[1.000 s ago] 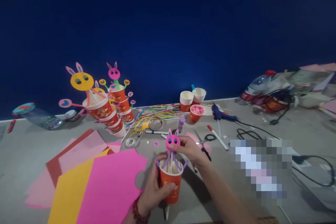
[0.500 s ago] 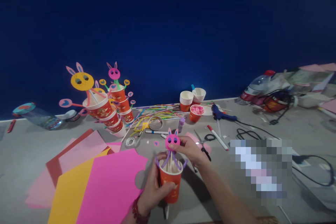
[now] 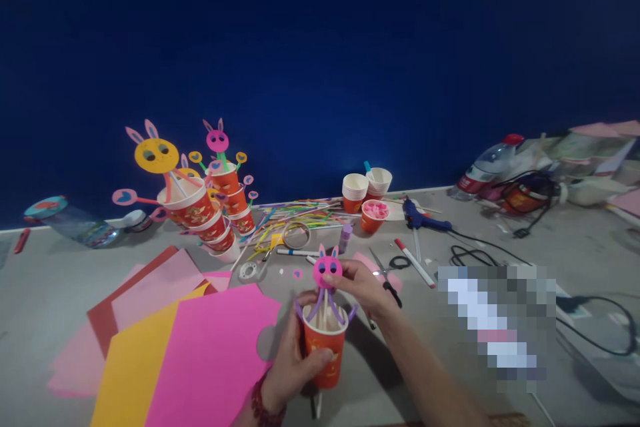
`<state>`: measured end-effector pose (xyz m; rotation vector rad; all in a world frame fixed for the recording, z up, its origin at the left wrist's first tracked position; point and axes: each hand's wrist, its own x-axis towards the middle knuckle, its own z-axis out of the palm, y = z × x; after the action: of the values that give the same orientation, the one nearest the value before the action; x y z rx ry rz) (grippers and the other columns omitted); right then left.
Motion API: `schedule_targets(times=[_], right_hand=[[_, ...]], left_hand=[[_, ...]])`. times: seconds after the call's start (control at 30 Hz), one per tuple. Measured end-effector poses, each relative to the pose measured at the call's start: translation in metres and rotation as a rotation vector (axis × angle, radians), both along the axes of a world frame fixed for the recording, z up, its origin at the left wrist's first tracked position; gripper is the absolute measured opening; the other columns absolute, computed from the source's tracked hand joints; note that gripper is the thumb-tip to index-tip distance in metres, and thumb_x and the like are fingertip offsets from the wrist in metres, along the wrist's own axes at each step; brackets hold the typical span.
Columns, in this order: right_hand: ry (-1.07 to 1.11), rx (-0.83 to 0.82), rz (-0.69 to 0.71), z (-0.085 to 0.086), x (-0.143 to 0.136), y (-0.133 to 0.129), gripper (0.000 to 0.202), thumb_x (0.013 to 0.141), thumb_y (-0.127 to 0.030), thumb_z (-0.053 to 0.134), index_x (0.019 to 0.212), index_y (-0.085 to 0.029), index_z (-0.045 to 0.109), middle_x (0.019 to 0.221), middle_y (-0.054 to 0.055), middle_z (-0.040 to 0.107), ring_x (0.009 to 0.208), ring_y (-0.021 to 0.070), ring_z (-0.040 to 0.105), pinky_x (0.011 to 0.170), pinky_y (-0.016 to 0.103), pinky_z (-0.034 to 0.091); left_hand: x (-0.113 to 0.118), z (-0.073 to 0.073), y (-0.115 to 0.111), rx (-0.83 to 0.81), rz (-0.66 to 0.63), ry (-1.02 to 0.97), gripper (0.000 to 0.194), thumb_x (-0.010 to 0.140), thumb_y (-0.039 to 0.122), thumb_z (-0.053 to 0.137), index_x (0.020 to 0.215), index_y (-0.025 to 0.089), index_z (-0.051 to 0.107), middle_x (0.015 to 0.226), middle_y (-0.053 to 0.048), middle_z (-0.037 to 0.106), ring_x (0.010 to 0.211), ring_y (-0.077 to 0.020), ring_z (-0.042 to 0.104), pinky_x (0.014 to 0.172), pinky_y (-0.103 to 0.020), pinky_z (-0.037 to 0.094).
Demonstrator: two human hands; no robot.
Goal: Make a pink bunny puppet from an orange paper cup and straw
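My left hand (image 3: 297, 353) is wrapped round an orange-red paper cup (image 3: 327, 350), its thumb across the front. Purple pipe cleaners (image 3: 337, 308) and a white stick rise from the cup, and pipe-cleaner ends poke out at both sides of its rim. Above the cup is a pink paper bunny head (image 3: 328, 268) with dark eyes and two ears. Between thumb and fingers, my right hand (image 3: 357, 285) pinches this head at its right lower edge. A white stick end shows beneath the cup. The fingers behind the cup and head are partly hidden.
Pink, yellow and red paper sheets (image 3: 210, 353) lie at left. Behind them stand finished cup bunnies (image 3: 193, 203). Loose pipe cleaners (image 3: 305, 217), scissors (image 3: 387, 277), a red-capped marker (image 3: 415, 262) and a blue glue gun (image 3: 425, 219) with its cord lie beyond my hands. A bottle (image 3: 493, 163) leans at back right.
Almost nothing differs. The bunny head has shifted very slightly left with my right hand, while the left hand keeps its hold on the cup.
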<state>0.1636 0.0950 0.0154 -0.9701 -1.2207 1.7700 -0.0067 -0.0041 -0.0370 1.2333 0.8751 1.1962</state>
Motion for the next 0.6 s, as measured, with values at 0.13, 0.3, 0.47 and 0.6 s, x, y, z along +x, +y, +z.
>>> schedule_targets(times=[0.13, 0.3, 0.47, 0.6], right_hand=[[0.125, 0.086, 0.012, -0.001, 0.006, -0.001, 0.047, 0.071, -0.057, 0.083, 0.094, -0.017, 0.076, 0.084, 0.005, 0.072, 0.070, 0.0160, 0.062, 0.067, 0.027, 0.049], [0.304, 0.182, 0.010, 0.001, 0.011, -0.003, 0.057, 0.077, -0.064, 0.072, 0.112, -0.019, 0.073, 0.095, 0.008, 0.070, 0.076, 0.0189, 0.061, 0.070, 0.030, 0.050], [0.293, 0.308, -0.052, 0.003, 0.017, -0.006, 0.058, 0.078, -0.064, 0.067, 0.115, -0.019, 0.073, 0.111, 0.011, 0.069, 0.093, 0.0256, 0.060, 0.081, 0.034, 0.049], [0.336, 0.351, -0.100, 0.002, 0.022, -0.006, 0.048, 0.081, -0.058, 0.062, 0.108, -0.020, 0.075, 0.115, 0.012, 0.067, 0.095, 0.0270, 0.059, 0.086, 0.037, 0.048]], left_hand=[[-0.001, 0.013, -0.004, 0.061, 0.038, 0.084, 0.066, 0.080, 0.046, 0.073, 0.135, 0.022, 0.046, 0.134, -0.014, 0.053, 0.124, -0.0354, 0.054, 0.105, -0.050, 0.044], [-0.021, 0.037, -0.006, 0.409, 0.188, 0.445, 0.068, 0.083, 0.028, 0.069, 0.143, 0.025, 0.038, 0.143, -0.016, 0.046, 0.137, -0.0372, 0.044, 0.109, -0.055, 0.042], [-0.052, 0.067, 0.013, 0.920, 0.197, 0.974, 0.069, 0.085, 0.003, 0.058, 0.148, 0.026, 0.041, 0.143, -0.017, 0.048, 0.134, -0.0327, 0.046, 0.104, -0.053, 0.048], [-0.066, 0.087, 0.028, 1.133, 0.201, 1.135, 0.056, 0.087, -0.003, 0.053, 0.138, 0.022, 0.052, 0.134, -0.014, 0.057, 0.136, -0.0310, 0.045, 0.112, -0.058, 0.039]])
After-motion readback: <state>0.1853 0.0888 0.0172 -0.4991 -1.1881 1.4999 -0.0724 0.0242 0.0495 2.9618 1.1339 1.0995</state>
